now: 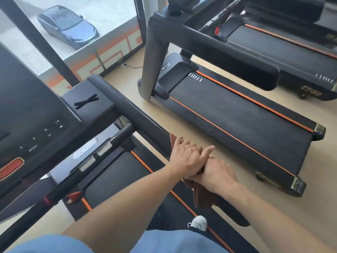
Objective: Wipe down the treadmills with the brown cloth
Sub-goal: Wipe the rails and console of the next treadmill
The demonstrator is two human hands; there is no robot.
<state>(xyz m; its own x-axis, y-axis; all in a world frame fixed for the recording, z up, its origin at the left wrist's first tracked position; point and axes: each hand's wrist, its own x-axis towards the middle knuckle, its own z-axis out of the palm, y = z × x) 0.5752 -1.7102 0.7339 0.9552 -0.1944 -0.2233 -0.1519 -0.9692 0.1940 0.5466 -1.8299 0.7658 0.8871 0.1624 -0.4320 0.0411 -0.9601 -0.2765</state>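
Observation:
I stand on the near treadmill, whose black console (27, 115) is at the left and whose belt (113, 179) runs below it. Its right handrail (136, 114) slopes down toward me. The brown cloth (200, 196) is wrapped over the lower end of that rail, with one edge showing above my hands and a fold hanging under them. My left hand (186, 157) grips the cloth on the rail, fingers curled over the top and one digit sticking out. My right hand (217, 174) lies just below it, touching it, and is closed round the cloth and rail.
A second treadmill (237, 121) stands parallel on the right across a strip of pale floor, and a third one (282, 48) beyond it. A floor-length window (67, 24) faces the consoles. A wall socket with a cable (125, 65) sits at floor level. My white shoe (199, 222) rests on the belt's edge.

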